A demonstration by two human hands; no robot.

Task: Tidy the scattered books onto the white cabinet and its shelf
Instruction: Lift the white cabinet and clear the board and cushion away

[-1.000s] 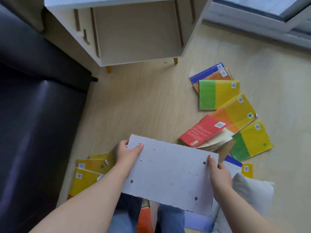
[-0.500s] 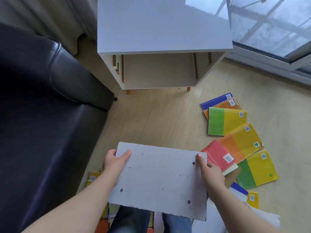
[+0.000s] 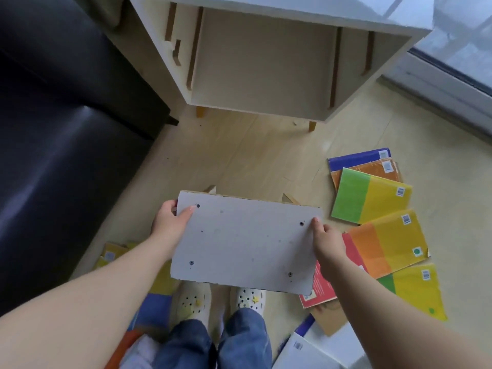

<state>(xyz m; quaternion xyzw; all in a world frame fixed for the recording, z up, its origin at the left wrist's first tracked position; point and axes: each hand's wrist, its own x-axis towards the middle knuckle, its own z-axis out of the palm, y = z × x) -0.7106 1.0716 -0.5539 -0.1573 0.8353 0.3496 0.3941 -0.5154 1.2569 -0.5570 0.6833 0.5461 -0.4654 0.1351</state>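
White cabinet (image 3: 266, 62) stands open-fronted at the top of the frame, directly beyond the shelf board (image 3: 245, 243), which is held flat at centre with its long axis left to right, matching that opening. Scattered books (image 3: 370, 198) lie on the floor (image 3: 253, 155) at right and lower left. The left hand (image 3: 169, 222) and right hand (image 3: 326, 242) each grip a short end, thumb on top.

Colourful books (image 3: 370, 199) lie fanned beside the level shelf board (image 3: 245, 243), before the white cabinet (image 3: 266, 62).
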